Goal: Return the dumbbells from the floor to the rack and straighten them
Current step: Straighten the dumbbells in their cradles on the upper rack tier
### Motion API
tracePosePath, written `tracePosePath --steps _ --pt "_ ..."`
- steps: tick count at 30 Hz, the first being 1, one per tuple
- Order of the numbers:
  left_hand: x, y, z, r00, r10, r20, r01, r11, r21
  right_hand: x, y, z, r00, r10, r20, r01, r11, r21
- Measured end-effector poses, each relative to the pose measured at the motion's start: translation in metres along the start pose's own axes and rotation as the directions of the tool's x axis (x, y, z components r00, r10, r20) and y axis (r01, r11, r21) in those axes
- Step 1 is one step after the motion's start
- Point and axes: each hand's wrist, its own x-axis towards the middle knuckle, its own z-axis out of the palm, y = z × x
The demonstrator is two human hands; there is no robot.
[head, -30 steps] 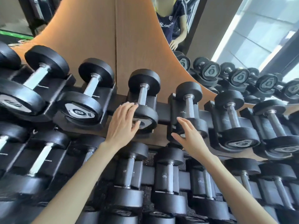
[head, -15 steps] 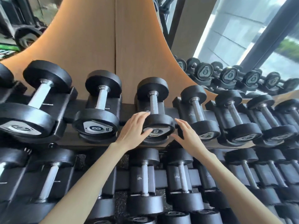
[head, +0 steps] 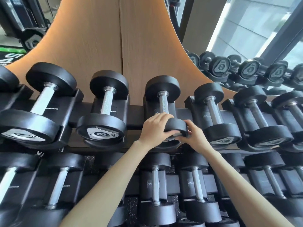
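Nearest, on the lower tier of the black metal rack (head: 136,119): black round-headed dumbbells with steel handles (head: 155,185), lying in their cradles. Above, on the upper tier: left hand (head: 155,128) curled over the near head of a small black rubber dumbbell with a knurled steel handle (head: 163,104), fingers wrapped around the rim. Right hand (head: 196,136) gripping the same head from the opposite side. Seated in its cradle, handle pointing away. Just left, a larger black dumbbell marked 8 (head: 105,110). Behind, a tan wooden wall panel (head: 101,46). Far right, a mirror (head: 237,38) reflecting more dumbbells.
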Motion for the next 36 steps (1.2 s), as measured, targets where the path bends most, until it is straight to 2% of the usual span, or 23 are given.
tracePosePath --steps 5,12,15,17,19,20,21,22,23,24,25,27,30,32,34,36 --pt "-0.005 -0.01 0.015 0.976 0.076 -0.203 -0.071 0.997 0.032 0.008 0.02 0.015 1.0 -0.006 -0.021 0.007 0.999 0.054" --pt "-0.016 -0.025 0.013 0.961 -0.008 -0.275 -0.022 0.994 -0.108 0.013 0.004 0.006 0.996 -0.075 0.038 0.08 0.982 -0.17" --pt "-0.025 -0.03 0.018 0.942 -0.151 -0.298 0.057 0.952 -0.301 0.012 -0.019 -0.004 0.985 -0.143 0.091 0.168 0.898 -0.406" --pt "-0.037 -0.035 0.029 0.899 -0.321 -0.299 0.165 0.88 -0.446 0.014 -0.037 -0.011 0.969 -0.202 0.142 0.246 0.763 -0.598" --pt "-0.049 -0.033 0.043 0.784 -0.548 -0.293 0.299 0.746 -0.595 0.016 -0.048 -0.015 0.945 -0.281 0.168 0.314 0.629 -0.711" --pt "-0.053 -0.031 0.05 0.719 -0.635 -0.283 0.348 0.681 -0.644 0.015 -0.048 -0.015 0.935 -0.312 0.171 0.334 0.603 -0.724" --pt "-0.056 -0.029 0.056 0.684 -0.678 -0.269 0.377 0.644 -0.666 0.015 -0.045 -0.015 0.935 -0.315 0.166 0.338 0.64 -0.69" --pt "-0.057 -0.029 0.06 0.69 -0.682 -0.242 0.392 0.634 -0.667 0.013 -0.041 -0.015 0.949 -0.283 0.141 0.313 0.775 -0.55" --pt "-0.059 -0.03 0.06 0.716 -0.669 -0.2 0.411 0.635 -0.654 0.012 -0.035 -0.014 0.965 -0.226 0.137 0.257 0.922 -0.291" --pt "-0.06 -0.032 0.058 0.747 -0.648 -0.149 0.429 0.641 -0.637 0.01 -0.026 -0.012 0.969 -0.206 0.135 0.207 0.978 0.007" --pt "-0.061 -0.034 0.051 0.777 -0.622 -0.095 0.443 0.647 -0.62 0.009 -0.017 -0.009 0.972 -0.211 0.106 0.18 0.952 0.247" --pt "-0.058 -0.036 0.031 0.844 -0.535 -0.032 0.419 0.696 -0.583 0.009 -0.003 0.003 0.975 -0.221 0.032 0.179 0.86 0.478" --pt "-0.035 -0.022 -0.004 0.962 -0.272 -0.007 0.221 0.797 -0.561 0.014 0.004 0.017 0.978 -0.204 -0.036 0.186 0.785 0.591" --pt "-0.011 -0.01 -0.012 0.989 -0.138 0.044 0.14 0.832 -0.537 0.017 0.015 0.027 0.982 -0.179 -0.06 0.176 0.756 0.63" --pt "0.003 -0.001 -0.007 0.994 -0.105 0.043 0.113 0.891 -0.439 0.016 0.027 0.039 0.986 -0.139 -0.091 0.163 0.712 0.683" --pt "0.005 0.0 0.002 0.996 -0.083 -0.02 0.071 0.934 -0.349 0.014 0.035 0.048 0.989 -0.096 -0.117 0.151 0.665 0.731"
